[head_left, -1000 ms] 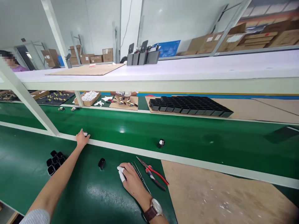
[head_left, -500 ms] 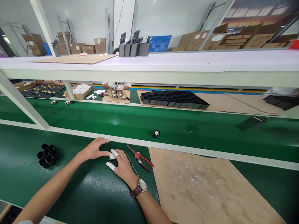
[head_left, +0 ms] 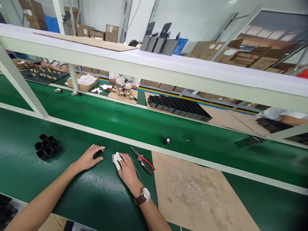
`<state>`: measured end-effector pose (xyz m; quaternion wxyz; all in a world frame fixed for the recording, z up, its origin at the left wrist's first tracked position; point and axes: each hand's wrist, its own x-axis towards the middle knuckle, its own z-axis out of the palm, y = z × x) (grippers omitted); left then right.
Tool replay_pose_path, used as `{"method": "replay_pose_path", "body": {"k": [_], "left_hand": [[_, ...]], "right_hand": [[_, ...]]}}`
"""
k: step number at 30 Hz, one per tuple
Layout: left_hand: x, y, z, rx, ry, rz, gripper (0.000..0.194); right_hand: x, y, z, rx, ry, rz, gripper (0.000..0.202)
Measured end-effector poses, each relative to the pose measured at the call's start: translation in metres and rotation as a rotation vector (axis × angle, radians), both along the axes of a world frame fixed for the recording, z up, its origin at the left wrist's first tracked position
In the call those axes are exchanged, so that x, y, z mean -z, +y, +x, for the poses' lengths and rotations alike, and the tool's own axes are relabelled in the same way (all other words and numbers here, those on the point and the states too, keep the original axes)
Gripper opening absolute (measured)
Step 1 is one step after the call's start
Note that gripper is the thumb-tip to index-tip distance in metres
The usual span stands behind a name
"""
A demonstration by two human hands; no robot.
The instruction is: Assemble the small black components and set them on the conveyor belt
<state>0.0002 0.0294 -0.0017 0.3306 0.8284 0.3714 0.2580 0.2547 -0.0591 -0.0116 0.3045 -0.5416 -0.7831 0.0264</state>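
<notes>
My left hand [head_left: 88, 159] is closed round a small black piece [head_left: 97, 154], of which only part shows between thumb and fingers. Just to its right, my right hand [head_left: 127, 170], with white finger cots on the thumb and a finger, pinches a small white-and-metallic part [head_left: 114, 158] above the green bench. The fingers hide much of that part. Beside the right hand lie thin tweezers [head_left: 133, 165] and red-and-black long-nose pliers [head_left: 142, 160]. A cluster of black square cups [head_left: 47, 147] stands left of my left hand.
A stained cardboard sheet [head_left: 192, 189] covers the bench at right. Beyond the white rail [head_left: 96, 128], a green belt [head_left: 134, 125] carries a small black-and-white part [head_left: 168, 140]. Rows of black housings [head_left: 179, 107] stand opposite, near other people. A white shelf [head_left: 168, 67] crosses overhead.
My left hand has drawn away to the left from my right hand and now shows a black piece in its grasp. The right fingers have closed on the white part. The view has tilted.
</notes>
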Motion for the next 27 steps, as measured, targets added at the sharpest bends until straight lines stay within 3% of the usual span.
{"method": "replay_pose_path", "body": {"k": [2,4,7,10,15,19,23,27], "left_hand": [[0.004,-0.004,0.004,0.033,-0.008,-0.001,0.048],[0.003,-0.009,0.005,0.048,0.003,-0.022,0.063],[-0.004,-0.015,-0.002,0.048,0.032,-0.081,0.091],[-0.014,-0.014,-0.015,0.047,0.026,-0.149,0.101],[-0.007,-0.008,-0.02,0.028,0.015,-0.214,0.084],[0.003,-0.013,-0.009,0.001,-0.006,-0.152,0.074],[0.0,-0.021,0.001,0.026,-0.02,-0.038,0.073],[-0.003,-0.024,0.003,0.039,-0.031,0.066,0.074]], "right_hand": [[0.0,-0.002,-0.002,0.01,-0.02,0.008,0.041],[0.0,-0.003,-0.003,0.023,-0.036,0.015,0.04],[0.0,-0.005,0.002,-0.013,-0.031,-0.014,0.042],[0.001,-0.005,0.011,-0.057,0.027,-0.086,0.053],[-0.002,-0.004,0.009,-0.059,0.147,-0.044,0.047],[-0.023,-0.008,-0.015,-0.029,0.263,0.044,0.043],[-0.043,-0.011,-0.031,-0.088,0.197,0.126,0.046],[-0.044,-0.01,-0.033,-0.106,0.148,0.142,0.048]]}}
